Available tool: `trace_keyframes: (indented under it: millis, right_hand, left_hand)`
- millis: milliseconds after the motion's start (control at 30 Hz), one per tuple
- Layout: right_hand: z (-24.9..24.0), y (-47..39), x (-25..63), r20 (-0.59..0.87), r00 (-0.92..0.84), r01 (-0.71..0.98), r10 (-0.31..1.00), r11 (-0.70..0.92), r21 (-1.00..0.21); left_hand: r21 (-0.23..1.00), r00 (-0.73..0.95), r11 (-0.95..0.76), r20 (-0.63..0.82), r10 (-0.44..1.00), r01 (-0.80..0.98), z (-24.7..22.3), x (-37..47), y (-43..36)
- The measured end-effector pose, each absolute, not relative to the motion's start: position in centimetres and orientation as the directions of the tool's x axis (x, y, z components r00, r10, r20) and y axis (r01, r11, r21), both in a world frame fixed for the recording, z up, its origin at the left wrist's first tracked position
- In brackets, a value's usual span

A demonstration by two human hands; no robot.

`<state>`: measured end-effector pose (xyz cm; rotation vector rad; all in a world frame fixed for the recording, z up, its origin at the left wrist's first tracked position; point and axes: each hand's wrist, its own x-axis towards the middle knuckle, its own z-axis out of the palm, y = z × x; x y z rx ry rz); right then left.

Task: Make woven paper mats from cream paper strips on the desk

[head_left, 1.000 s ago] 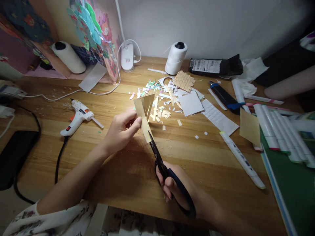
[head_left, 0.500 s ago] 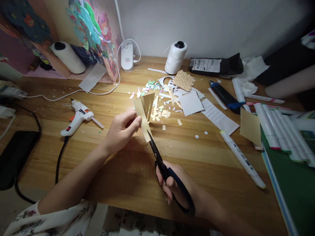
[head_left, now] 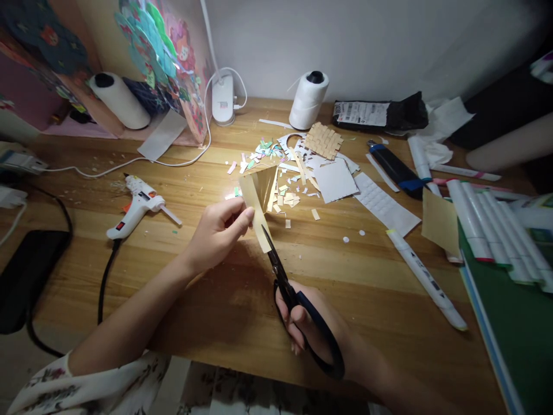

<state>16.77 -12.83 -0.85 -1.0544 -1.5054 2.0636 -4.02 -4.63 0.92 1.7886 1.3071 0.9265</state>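
Note:
Thumb and fingers of my left hand (head_left: 220, 233) pinch a tan paper strip (head_left: 256, 213), tilted above the table. Black-handled scissors (head_left: 280, 276) are gripped in my right hand (head_left: 309, 320), its fingers through the handles. The blades point up and away and meet the strip's lower right end; whether they are fully closed is hard to tell. Behind the strip lie small tan paper pieces (head_left: 288, 199) and a woven-looking tan square (head_left: 324, 141).
A glue gun (head_left: 140, 204) lies left with its black cord. White thread spool (head_left: 309, 101) stands at the back. On the right are a box cutter (head_left: 395, 169), a marker (head_left: 425, 279), more markers (head_left: 505, 230) and a green board (head_left: 510, 323).
My left hand and the tan strip have shifted slightly to the right. The scissors have barely moved, and their blade tips lie a little further right at the strip's end.

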Motion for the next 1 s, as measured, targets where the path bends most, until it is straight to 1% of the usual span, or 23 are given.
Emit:
trace_keyframes:
  millis: [133, 300, 400, 500, 633, 867, 1000]
  right_hand:
    - [-0.69, -12.64, 16.89, -0.356, -0.645, 0.137, 0.676, -0.356, -0.924]
    - [-1.08, -12.99, 16.76, -0.338, -0.667, 0.07, 0.664, -0.395, -0.916]
    - [-1.12, -13.08, 16.67, -0.308, -0.676, 0.04, 0.669, -0.385, -0.922]
    - [-1.19, -13.07, 16.65, -0.316, -0.68, 0.054, 0.662, -0.384, -0.922]
    - [-1.58, -13.12, 16.62, -0.324, -0.663, 0.04, 0.675, -0.401, -0.915]
    - [-1.12, -12.73, 16.87, -0.36, -0.662, 0.099, 0.657, -0.4, -0.911]
    - [-1.04, -12.63, 16.95, -0.367, -0.651, 0.087, 0.665, -0.415, -0.906]
  left_hand:
    - [0.86, 0.214, -0.23, 0.145, 0.966, 0.456, 0.79, -3.98, -4.59]
    - [0.861, 0.224, -0.226, 0.135, 0.965, 0.456, 0.95, -3.82, -4.56]
    - [0.843, 0.254, -0.232, 0.118, 0.96, 0.485, 1.29, -3.63, -4.67]
    - [0.835, 0.292, -0.25, 0.113, 0.95, 0.49, 1.51, -3.39, -4.84]
    - [0.855, 0.324, -0.254, 0.107, 0.94, 0.452, 1.44, -3.25, -4.92]
    - [0.86, 0.32, -0.249, 0.106, 0.942, 0.446, 1.27, -3.48, -4.76]
    - [0.869, 0.311, -0.242, 0.108, 0.944, 0.432, 1.13, -3.41, -4.7]
